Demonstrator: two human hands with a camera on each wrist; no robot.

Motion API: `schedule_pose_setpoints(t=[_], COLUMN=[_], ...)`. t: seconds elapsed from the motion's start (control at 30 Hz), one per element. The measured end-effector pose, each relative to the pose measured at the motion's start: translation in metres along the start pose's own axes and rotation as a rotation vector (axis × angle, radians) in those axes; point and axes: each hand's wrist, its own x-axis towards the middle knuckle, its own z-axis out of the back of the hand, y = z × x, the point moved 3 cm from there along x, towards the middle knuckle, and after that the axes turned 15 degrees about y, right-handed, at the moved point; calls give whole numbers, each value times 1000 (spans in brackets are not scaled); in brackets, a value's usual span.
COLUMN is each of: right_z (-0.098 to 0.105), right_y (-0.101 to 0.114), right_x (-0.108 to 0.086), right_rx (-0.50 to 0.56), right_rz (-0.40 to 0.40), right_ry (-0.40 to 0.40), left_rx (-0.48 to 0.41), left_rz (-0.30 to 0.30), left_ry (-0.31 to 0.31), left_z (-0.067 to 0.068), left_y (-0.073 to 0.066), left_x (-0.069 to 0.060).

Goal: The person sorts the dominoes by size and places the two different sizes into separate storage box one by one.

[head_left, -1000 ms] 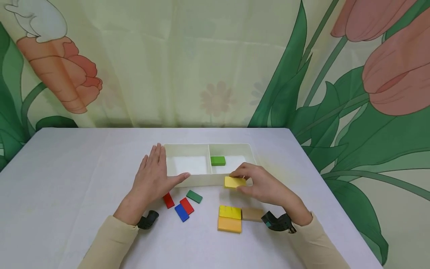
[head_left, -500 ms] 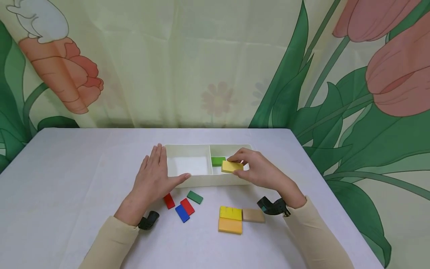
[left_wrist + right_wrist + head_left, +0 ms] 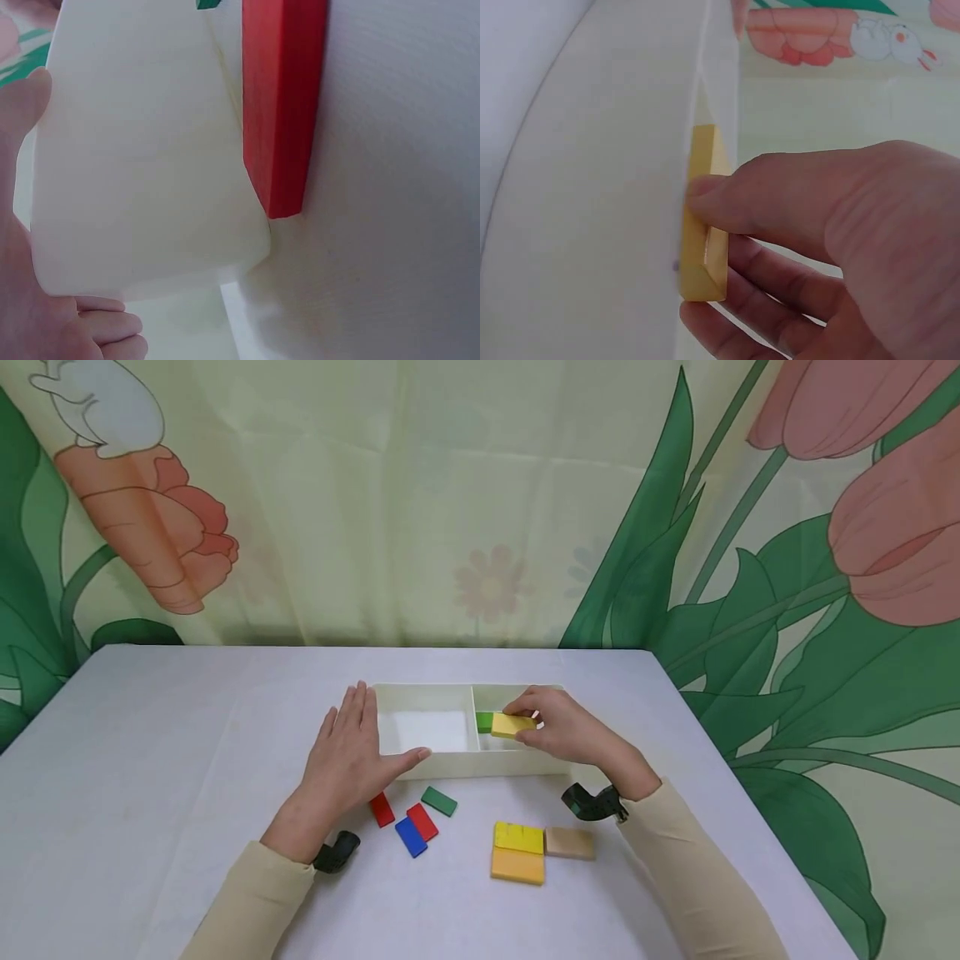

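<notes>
right grip [image 3: 566, 727] is pinching a pale yellow block [image 3: 512, 725] between thumb and fingers, while the left grip [image 3: 348, 747] is spread, straight fingers along one end of the white box [image 3: 487, 766], thumb at its front rim. biggest thing around is a printed curtain [image 3: 337, 527] at the back, then the white-covered table [image 3: 187, 760]. box sits on that, and the pale yellow block is at its right compartment beside a light green block [image 3: 484, 722]; can't tell if it's touching the bottom. nearer: a bright yellow block [image 3: 519, 837] touching an orange block [image 3: 517, 866] and a tan block [image 3: 570, 843]. smallest: two red blocks [image 3: 422, 822], a blue block [image 3: 411, 837] against one of them, and a dark green block [image 3: 438, 802] nearby.
</notes>
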Motion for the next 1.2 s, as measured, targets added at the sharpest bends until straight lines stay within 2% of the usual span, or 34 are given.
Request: schedule_pose_setpoints(t=[0.1,0.4,0.77,1.2], right_z=[-4,-7,-11,-16], right_y=[-4,-10,-11,-14], right_x=[6,19,34,43], right_rx=[1,-74,-118,-103], right_rz=[-14,28,23,25], right_ry=[22,33,82,124], left_rx=[4,4,12,15], left_rz=[4,4,3,6], left_ry=[1,6,2,6], left_z=[0,-1,-1,1], left_y=[0,-1,-2,-2], left_x=[1,0,0,1])
